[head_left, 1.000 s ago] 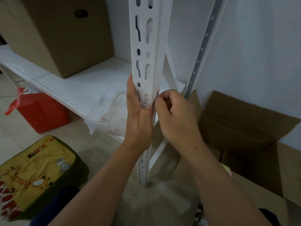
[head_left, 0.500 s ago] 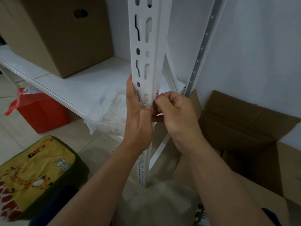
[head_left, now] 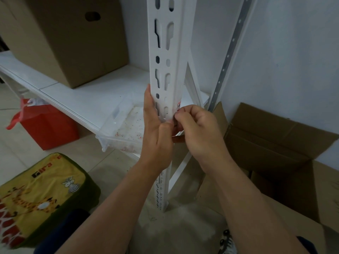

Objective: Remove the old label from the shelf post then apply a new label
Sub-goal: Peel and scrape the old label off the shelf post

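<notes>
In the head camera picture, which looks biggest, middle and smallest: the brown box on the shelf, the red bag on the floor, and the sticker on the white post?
1. Brown box, by far the biggest.
2. Red bag.
3. Sticker, tiny; the right hand hides part of it.

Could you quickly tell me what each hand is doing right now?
Left hand: open, fingers straight against the post.
Right hand: fingers curled, pinching the label at the post's edge.

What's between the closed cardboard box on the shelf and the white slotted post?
Head view: only bare white shelf board lies between the closed brown cardboard box and the white slotted steel post; the clear plastic tray sits lower, nearer the camera.
</notes>
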